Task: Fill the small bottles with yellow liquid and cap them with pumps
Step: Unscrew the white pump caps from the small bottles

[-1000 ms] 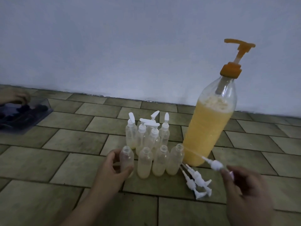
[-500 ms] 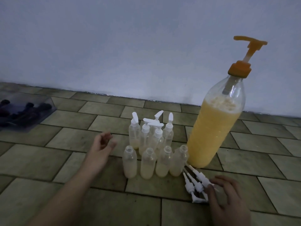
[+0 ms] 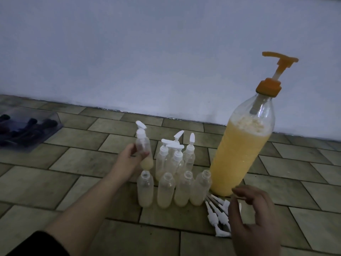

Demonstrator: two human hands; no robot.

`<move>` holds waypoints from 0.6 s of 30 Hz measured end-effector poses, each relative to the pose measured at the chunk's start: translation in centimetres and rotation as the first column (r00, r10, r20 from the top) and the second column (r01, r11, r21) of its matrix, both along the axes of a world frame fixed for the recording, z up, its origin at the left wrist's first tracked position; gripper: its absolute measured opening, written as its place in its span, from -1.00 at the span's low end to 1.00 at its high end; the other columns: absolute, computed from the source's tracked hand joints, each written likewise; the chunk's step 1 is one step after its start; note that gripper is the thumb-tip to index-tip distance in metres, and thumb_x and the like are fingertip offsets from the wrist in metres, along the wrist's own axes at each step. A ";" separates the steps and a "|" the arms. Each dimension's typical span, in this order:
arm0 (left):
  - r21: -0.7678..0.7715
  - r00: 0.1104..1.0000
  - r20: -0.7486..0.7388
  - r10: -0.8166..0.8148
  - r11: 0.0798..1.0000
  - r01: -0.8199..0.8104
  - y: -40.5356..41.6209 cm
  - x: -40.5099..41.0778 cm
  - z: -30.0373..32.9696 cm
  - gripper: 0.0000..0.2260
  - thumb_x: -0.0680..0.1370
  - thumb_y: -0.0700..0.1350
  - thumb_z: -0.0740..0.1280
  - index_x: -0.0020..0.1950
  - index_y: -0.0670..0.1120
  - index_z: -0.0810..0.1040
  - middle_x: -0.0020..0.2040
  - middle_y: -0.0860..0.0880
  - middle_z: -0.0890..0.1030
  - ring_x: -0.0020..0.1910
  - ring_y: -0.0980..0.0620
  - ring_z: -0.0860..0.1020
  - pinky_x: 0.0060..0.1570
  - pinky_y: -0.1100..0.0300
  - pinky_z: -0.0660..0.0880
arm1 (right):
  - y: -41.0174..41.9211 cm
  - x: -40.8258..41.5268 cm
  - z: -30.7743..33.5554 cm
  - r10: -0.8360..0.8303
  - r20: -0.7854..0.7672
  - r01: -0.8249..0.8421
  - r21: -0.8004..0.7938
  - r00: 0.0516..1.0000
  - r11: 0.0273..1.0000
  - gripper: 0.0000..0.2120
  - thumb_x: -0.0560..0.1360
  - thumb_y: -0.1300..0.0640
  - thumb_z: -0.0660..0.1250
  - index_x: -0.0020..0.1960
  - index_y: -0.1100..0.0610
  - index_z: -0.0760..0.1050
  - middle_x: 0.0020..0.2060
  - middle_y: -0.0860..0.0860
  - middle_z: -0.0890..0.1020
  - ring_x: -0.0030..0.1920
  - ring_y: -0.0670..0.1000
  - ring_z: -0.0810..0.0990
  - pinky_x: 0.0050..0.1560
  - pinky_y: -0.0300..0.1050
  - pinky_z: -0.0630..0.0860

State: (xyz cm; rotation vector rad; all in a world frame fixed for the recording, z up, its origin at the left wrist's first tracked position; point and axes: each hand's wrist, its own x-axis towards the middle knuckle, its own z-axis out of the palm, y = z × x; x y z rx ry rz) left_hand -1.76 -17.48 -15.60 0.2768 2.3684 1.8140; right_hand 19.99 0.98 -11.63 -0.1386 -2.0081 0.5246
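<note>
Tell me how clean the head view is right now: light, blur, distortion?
Head view: dim, bluish light with no hard shadows or glare; right hand motion-smeared over the loose pumps; large bottle leans from wide-angle distortion; tray at far left dark and soft.

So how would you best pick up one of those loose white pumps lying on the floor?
Pinch a loose white pump at its thick collar, coming from above: it lies flat on the tiled floor, its thin tube pointing toward the bottles.
</note>
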 end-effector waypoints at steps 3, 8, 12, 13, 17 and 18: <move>0.204 0.992 -0.098 0.079 0.977 -0.058 -1.4 1.8 3.0 -0.52 0.30 0.19 0.47 0.11 -0.04 0.54 0.02 0.02 0.64 0.05 0.03 0.59 0.02 0.03 0.53 | 0.3 -0.1 1.5 0.095 0.034 -0.088 -0.162 0.995 0.983 -0.87 0.42 0.10 0.25 -0.04 0.03 0.50 -0.18 -0.06 0.55 -0.14 -0.21 0.48 -0.12 -0.46 0.36; 0.218 0.951 -0.308 0.035 0.975 0.035 -1.3 5.7 8.5 -0.57 0.29 0.16 0.48 0.11 0.12 0.53 -0.04 0.08 0.62 -0.10 0.25 0.58 -0.18 0.40 0.48 | -2.3 -2.9 9.2 0.393 0.118 -0.277 -0.531 0.912 0.801 -0.67 0.29 -0.22 0.42 0.00 -0.14 0.57 -0.17 -0.13 0.63 -0.15 -0.18 0.58 -0.23 -0.42 0.48; 0.075 0.904 -0.427 0.003 0.997 0.032 -0.9 8.4 10.3 -0.52 0.31 0.18 0.47 0.19 0.10 0.54 0.07 0.14 0.60 0.03 0.31 0.54 -0.08 0.52 0.41 | -3.9 -5.7 12.1 0.571 0.066 -0.334 -0.754 0.818 0.565 -0.58 0.18 -0.16 0.47 -0.03 0.01 0.63 -0.18 -0.06 0.69 -0.14 -0.15 0.66 -0.23 -0.37 0.54; 0.053 0.904 -0.428 -0.012 0.998 0.039 -0.7 9.1 10.6 -0.51 0.30 0.17 0.45 0.19 0.09 0.54 0.04 0.17 0.60 0.02 0.34 0.53 -0.11 0.56 0.40 | -4.2 -6.2 12.2 0.557 0.049 -0.334 -0.755 0.829 0.564 -0.65 0.21 -0.11 0.51 -0.09 0.04 0.63 -0.21 -0.03 0.69 -0.17 -0.12 0.66 -0.25 -0.35 0.55; 0.188 0.936 -0.327 -0.133 0.961 0.203 -0.3 11.3 11.5 -0.63 0.30 0.01 0.40 0.10 0.06 0.58 -0.09 0.19 0.67 -0.08 0.32 0.59 -0.18 0.51 0.44 | -4.4 -6.7 12.0 0.488 0.060 -0.278 -0.757 0.871 0.591 -0.84 0.29 0.07 0.55 -0.20 0.10 0.64 -0.31 0.03 0.68 -0.24 -0.02 0.66 -0.30 -0.24 0.55; 0.239 0.948 -0.270 -0.170 0.941 0.238 -0.5 11.4 11.6 -0.63 0.31 -0.02 0.41 0.11 0.00 0.60 -0.12 0.15 0.68 -0.12 0.28 0.61 -0.20 0.47 0.46 | -4.3 -6.5 12.1 0.500 0.070 -0.274 -0.767 0.863 0.580 -0.86 0.29 0.09 0.55 -0.21 0.10 0.64 -0.30 0.03 0.69 -0.23 0.00 0.66 -0.26 -0.21 0.57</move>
